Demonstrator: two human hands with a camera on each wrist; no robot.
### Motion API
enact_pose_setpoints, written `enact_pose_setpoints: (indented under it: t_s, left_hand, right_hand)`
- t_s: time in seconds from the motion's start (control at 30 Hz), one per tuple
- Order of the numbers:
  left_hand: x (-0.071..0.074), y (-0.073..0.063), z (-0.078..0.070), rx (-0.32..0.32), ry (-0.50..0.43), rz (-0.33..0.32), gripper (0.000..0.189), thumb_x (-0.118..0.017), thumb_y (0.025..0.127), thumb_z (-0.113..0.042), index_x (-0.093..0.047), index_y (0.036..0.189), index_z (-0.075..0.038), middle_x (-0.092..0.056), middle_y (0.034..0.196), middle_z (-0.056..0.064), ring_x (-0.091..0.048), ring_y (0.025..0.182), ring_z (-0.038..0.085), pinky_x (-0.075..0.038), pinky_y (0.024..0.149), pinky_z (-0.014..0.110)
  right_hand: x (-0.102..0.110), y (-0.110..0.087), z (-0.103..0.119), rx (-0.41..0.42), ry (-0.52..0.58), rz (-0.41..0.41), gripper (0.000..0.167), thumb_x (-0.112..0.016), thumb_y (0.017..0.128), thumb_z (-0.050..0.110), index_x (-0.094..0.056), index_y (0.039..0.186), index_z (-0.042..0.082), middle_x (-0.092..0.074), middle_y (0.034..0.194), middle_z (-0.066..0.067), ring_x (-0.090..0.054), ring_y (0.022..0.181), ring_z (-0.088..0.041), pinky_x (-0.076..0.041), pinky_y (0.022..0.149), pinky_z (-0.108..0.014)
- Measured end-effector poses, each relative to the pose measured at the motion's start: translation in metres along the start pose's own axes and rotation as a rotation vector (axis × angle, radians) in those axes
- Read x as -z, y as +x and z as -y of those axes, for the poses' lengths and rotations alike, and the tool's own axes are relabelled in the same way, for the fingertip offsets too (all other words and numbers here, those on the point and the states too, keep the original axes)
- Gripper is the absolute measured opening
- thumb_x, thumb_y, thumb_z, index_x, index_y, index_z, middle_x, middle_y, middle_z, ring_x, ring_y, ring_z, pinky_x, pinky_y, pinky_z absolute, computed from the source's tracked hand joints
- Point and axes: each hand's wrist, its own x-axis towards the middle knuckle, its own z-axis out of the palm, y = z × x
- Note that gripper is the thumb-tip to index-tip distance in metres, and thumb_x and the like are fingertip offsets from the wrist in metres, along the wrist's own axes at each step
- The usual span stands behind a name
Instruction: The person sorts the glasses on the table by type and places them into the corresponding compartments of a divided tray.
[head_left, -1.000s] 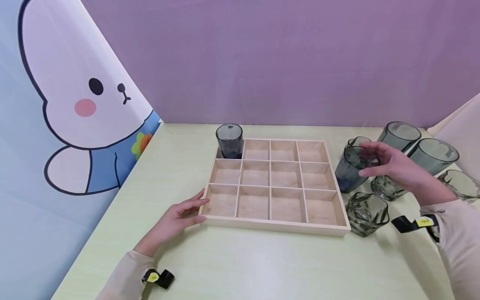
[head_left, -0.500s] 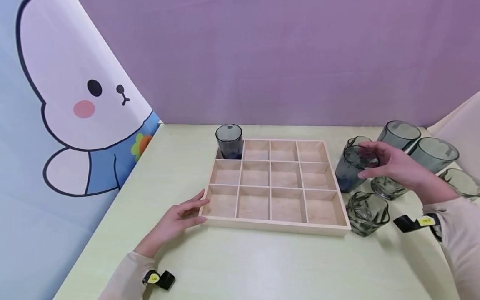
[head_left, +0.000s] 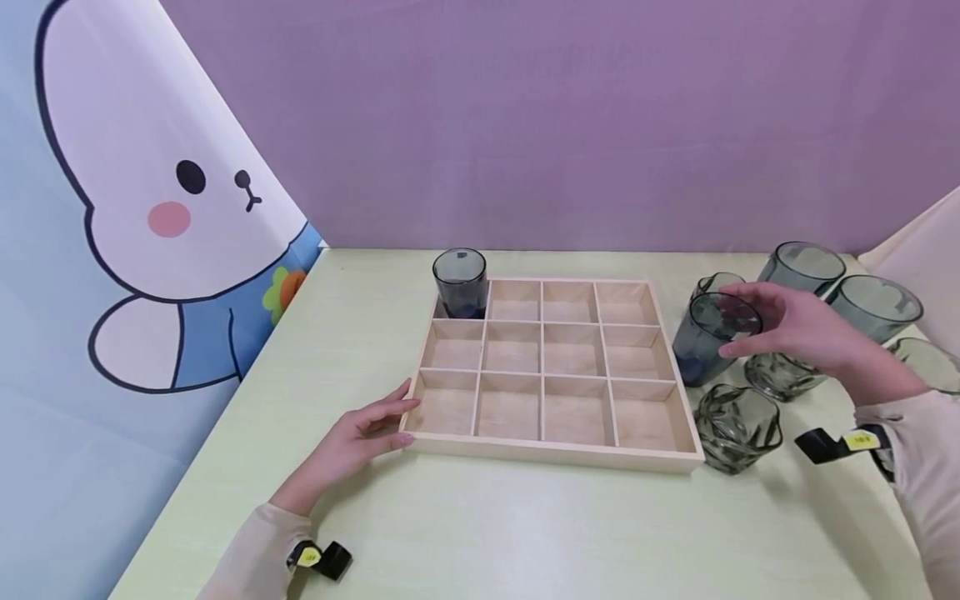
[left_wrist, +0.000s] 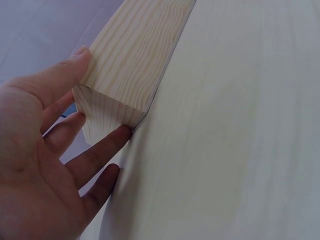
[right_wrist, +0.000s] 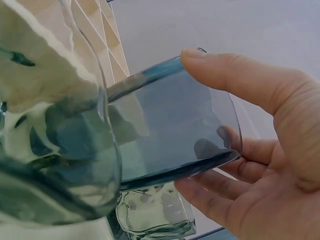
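Note:
My right hand (head_left: 806, 337) grips a dark blue-grey drinking glass (head_left: 696, 346) near its rim, thumb on one side and fingers on the other. The glass stands just off the right side of a pale wooden compartment tray (head_left: 551, 454). In the right wrist view the glass (right_wrist: 160, 130) shows clear between thumb and fingertips. My left hand (head_left: 341, 454) rests at the tray's front left corner. Its fingers and thumb touch the tray's walls (left_wrist: 135, 55) in the left wrist view. A second dark glass (head_left: 460, 283) stands upright in the tray's back left compartment.
Several other glasses crowd the table's right side: a wavy one (head_left: 737, 429) by the tray's front right corner, and tall ones (head_left: 873, 308) behind my right hand. A purple cloth (head_left: 555, 125) hangs behind the table (head_left: 525, 533), with a rabbit-print cloth (head_left: 187, 275) on the left.
Both hands keep nearly the same place. My right hand stays on the same glass, its forearm shifting slightly to the right. The tray and other glasses have not visibly moved.

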Motion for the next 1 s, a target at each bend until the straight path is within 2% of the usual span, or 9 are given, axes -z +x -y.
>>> enact_pose_setpoints:
  t_s: [0.17, 0.23, 0.47, 0.6, 0.87, 1.0]
  left_hand:
    - [0.0, 0.0, -0.001, 0.0, -0.007, 0.001, 0.048, -0.073, 0.09, -0.009, -0.06, 0.137, -0.003, -0.031, 0.159, 0.014, -0.039, 0.138, 0.038, -0.044, 0.104, 0.035]
    - [-0.001, 0.001, -0.001, -0.005, -0.007, 0.002, 0.048, -0.073, 0.091, -0.009, -0.06, 0.136, -0.002, -0.031, 0.158, 0.014, -0.039, 0.138, 0.038, -0.044, 0.104, 0.036]
    - [-0.001, 0.002, -0.002, -0.004, -0.005, 0.005, 0.049, -0.073, 0.091, -0.009, -0.059, 0.137, -0.001, -0.031, 0.158, 0.015, -0.041, 0.136, 0.04, -0.046, 0.103, 0.036]
    - [0.0, 0.003, -0.001, 0.008, -0.004, 0.003, 0.049, -0.074, 0.09, -0.01, -0.06, 0.137, -0.002, -0.031, 0.159, 0.013, -0.04, 0.137, 0.038, -0.045, 0.104, 0.038]
    - [0.0, 0.002, 0.0, -0.009, -0.004, 0.003, 0.048, -0.073, 0.09, -0.008, -0.06, 0.136, 0.0, -0.032, 0.158, 0.015, -0.04, 0.137, 0.038, -0.045, 0.103, 0.033]
    - [0.001, 0.001, 0.001, -0.018, -0.014, 0.003, 0.048, -0.073, 0.09, -0.008, -0.059, 0.136, 0.001, -0.031, 0.158, 0.016, -0.04, 0.137, 0.04, -0.045, 0.103, 0.033]
  right_hand:
    - [-0.001, -0.001, 0.0, -0.008, 0.021, -0.029, 0.08, -0.086, 0.078, 0.011, -0.045, 0.147, 0.005, -0.057, 0.121, 0.021, -0.05, 0.103, 0.016, -0.045, 0.078, -0.007]
    - [-0.001, -0.002, -0.001, -0.013, 0.022, -0.046, 0.08, -0.086, 0.079, 0.012, -0.045, 0.147, 0.005, -0.055, 0.115, 0.028, -0.051, 0.102, 0.015, -0.045, 0.077, -0.007]
    - [0.003, -0.003, 0.0, -0.04, 0.022, -0.113, 0.078, -0.085, 0.081, 0.018, -0.045, 0.148, 0.007, -0.058, 0.11, 0.026, -0.054, 0.097, 0.008, -0.045, 0.072, -0.01]
    - [0.006, -0.004, 0.004, -0.035, 0.081, -0.133, 0.076, -0.083, 0.083, 0.015, -0.044, 0.149, 0.007, -0.06, 0.11, 0.025, -0.056, 0.097, 0.006, -0.046, 0.073, -0.01]
    - [0.008, -0.002, 0.017, 0.005, 0.151, -0.185, 0.069, -0.081, 0.083, 0.005, -0.051, 0.143, 0.02, -0.062, 0.111, 0.024, -0.056, 0.1, 0.005, -0.045, 0.074, -0.008]
    - [0.009, -0.002, 0.027, 0.024, 0.179, -0.201, 0.068, -0.079, 0.084, 0.003, -0.051, 0.143, 0.022, -0.062, 0.113, 0.02, -0.057, 0.101, 0.003, -0.046, 0.074, -0.008]
